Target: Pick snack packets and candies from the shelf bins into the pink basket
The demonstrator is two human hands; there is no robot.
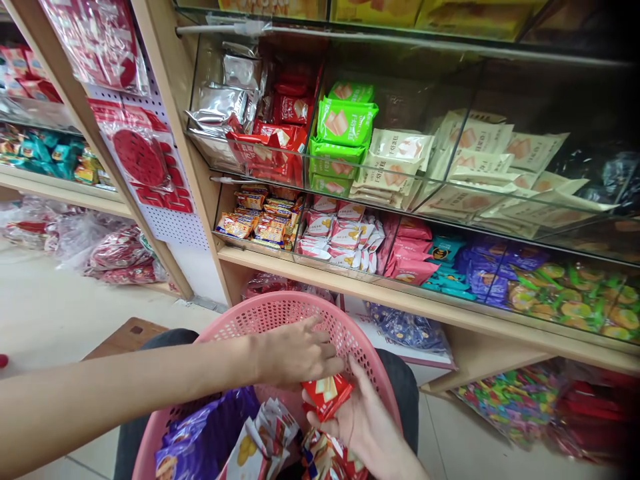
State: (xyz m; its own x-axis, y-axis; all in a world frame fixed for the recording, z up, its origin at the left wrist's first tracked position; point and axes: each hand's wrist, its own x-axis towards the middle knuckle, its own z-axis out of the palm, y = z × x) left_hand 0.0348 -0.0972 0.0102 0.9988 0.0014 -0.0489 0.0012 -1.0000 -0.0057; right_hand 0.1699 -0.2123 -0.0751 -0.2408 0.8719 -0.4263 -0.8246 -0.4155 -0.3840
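My right hand [367, 420] is closed around a red snack packet [327, 395] with pale wafer-like pieces printed on it. My left hand [297, 352] reaches across from the left, its fingers curled over the top edge of that packet; their tips are partly hidden. Both hands are over a pink plastic basket [215, 327] with a perforated rim. Inside it, below my hands, lie a row of purple packets [205, 433], white packets with a yellow print [265, 440], and more red and gold packets [327, 457].
The basket sits between my knees. In front, clear shelf bins hold silver, red, green [345, 123] and cream packets [400, 163], with small orange, white, pink, teal and purple packs below. A wooden shelf edge [400, 287] runs behind the basket. Bagged goods [515, 400] lie at lower right.
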